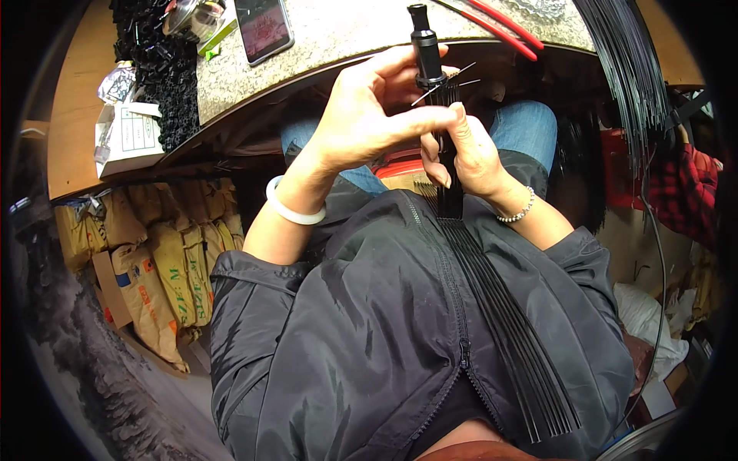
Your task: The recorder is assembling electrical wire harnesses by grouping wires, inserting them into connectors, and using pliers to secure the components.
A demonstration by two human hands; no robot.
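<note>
Upright in front of me is a black stepped cylinder, with several thin rods sticking out sideways near its lower collar. Below it, a bundle of thin black rods runs down across my jacket. My left hand, with a white bangle at the wrist, curls its fingers behind the cylinder; its thumb reaches across the rods. Fingers of my right hand are closed round the upper rods, just under the cylinder. The two thumbs meet at the front. My hands partly hide where rods and cylinder join.
On the speckled tabletop lie a phone and red-handled pliers. Small black parts are heaped at the left, beside a white box. More long black rods hang over the right edge. Sacks stand below left.
</note>
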